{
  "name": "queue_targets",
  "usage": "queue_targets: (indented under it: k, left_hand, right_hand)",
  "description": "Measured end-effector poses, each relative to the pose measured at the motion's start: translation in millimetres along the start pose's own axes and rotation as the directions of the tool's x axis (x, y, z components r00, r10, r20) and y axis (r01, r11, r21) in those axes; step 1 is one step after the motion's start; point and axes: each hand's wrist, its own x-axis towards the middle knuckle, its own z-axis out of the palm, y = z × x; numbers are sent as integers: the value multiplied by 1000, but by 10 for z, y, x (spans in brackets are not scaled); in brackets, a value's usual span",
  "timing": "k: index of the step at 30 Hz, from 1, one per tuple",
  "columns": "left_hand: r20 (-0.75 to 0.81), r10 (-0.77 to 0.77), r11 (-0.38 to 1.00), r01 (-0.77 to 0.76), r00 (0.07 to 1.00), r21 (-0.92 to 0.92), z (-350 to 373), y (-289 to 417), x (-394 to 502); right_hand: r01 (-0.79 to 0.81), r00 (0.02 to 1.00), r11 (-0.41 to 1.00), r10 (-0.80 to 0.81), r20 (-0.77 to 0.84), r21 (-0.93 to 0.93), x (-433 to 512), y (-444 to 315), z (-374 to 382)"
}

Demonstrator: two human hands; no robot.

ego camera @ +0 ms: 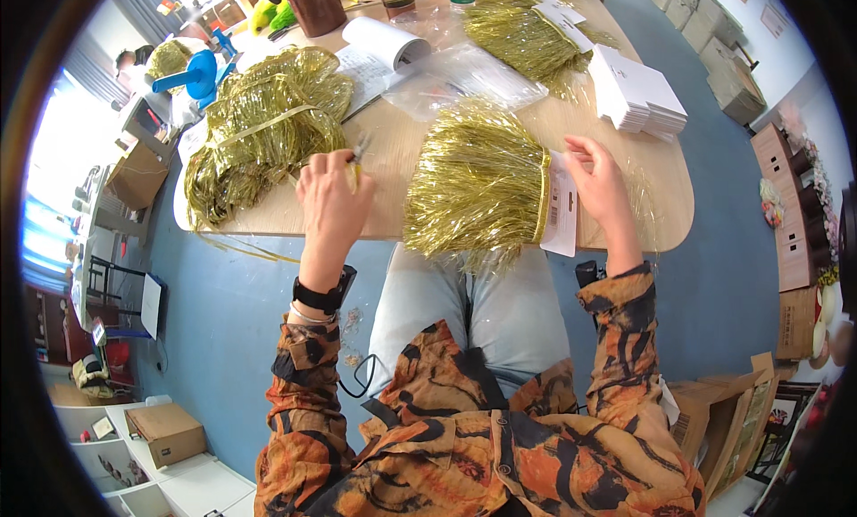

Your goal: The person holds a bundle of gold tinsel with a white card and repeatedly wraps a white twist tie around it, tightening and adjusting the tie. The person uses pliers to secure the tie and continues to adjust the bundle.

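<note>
A bundle of gold tinsel fringe (479, 182) lies before me at the table's front edge, its loose strands hanging over. Along its right side a gold band joins it to a white header card (561, 212) with a hang slot and a barcode. My right hand (596, 179) is at the card's upper right edge, thumb and fingers apart; whether it touches the card is unclear. In my left hand (336, 192) is a small pair of yellow-handled snips (358, 159), blades pointing away. Left of that hand lies a larger heap of gold tinsel garland (274, 125) with a flat strap across it.
White cards (636, 92) stand stacked at the right. Further back are more carded tinsel (525, 38), clear plastic bags (469, 78), a clipboard with curled paper (385, 45), a brown jug (313, 8) and a blue tape dispenser (197, 75). Open cartons (716, 410) stand behind my right side.
</note>
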Motion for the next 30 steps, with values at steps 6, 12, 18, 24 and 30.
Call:
queue_targets:
  k: [6, 12, 18, 24, 30]
  left_hand:
    - [-135, -156, 771, 35, 979, -636, -302, -17, 42]
    - [-24, -98, 666, 47, 995, -745, -291, 239, -140]
    - [121, -360, 126, 176, 925, -976, -237, 229, 47]
    - [-416, -226, 686, -160, 881, -710, -526, 293, 147]
    - [-863, -11, 803, -509, 506, -309, -933, 338, 303]
  right_hand:
    - [-67, 937, 989, 107, 333, -129, 233, -165, -142]
    - [-190, 859, 974, 226, 460, -125, 261, -267, -236]
    - [-438, 807, 881, 297, 510, 180, 125, -122, -284]
    - [-466, 857, 790, 291, 425, 399, 30, 37, -156]
    - [-438, 876, 758, 241, 418, 483, -2, 70, -130]
